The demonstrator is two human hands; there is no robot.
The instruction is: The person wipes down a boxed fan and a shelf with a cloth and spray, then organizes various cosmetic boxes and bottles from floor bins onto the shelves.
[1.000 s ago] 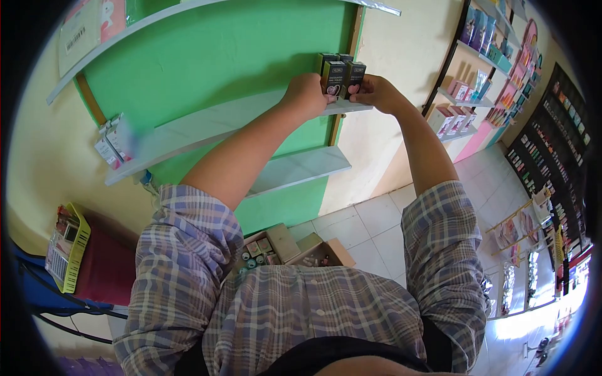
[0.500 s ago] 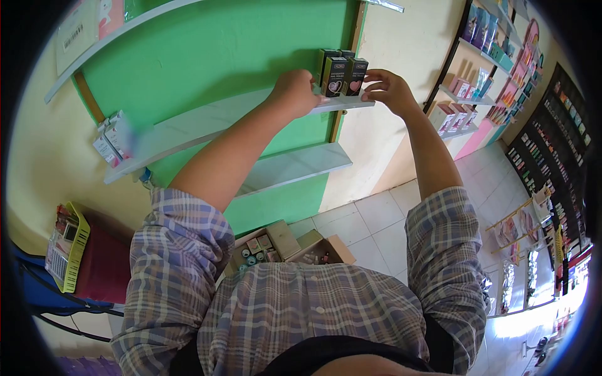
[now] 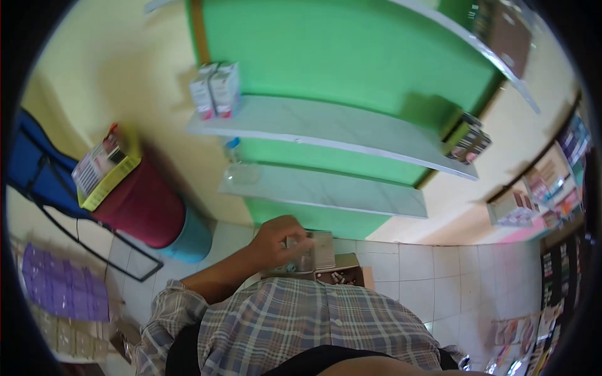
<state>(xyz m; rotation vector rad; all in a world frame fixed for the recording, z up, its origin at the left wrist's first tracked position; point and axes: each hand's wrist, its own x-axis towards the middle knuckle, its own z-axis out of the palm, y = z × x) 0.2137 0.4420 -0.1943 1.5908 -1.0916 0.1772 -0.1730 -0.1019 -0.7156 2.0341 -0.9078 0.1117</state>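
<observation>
My left hand hangs low in front of my body, above an open cardboard box on the floor; its fingers are curled and blurred, and whether anything is in them cannot be made out. Beside that box stands a second open box with small bottles inside. My right hand is out of view. Dark nail polish boxes stand together at the right end of the upper marbled shelf. White and pink boxes stand at its left end.
Below is a lower shelf with a clear bottle at its left. A maroon bin bearing a yellow basket, a blue folded chair and purple trays are at the left. Stocked shelves stand right.
Both hands have left the dark boxes on the shelf. My left hand has come down over the floor box, and my right hand has gone out of view. The view has turned left.
</observation>
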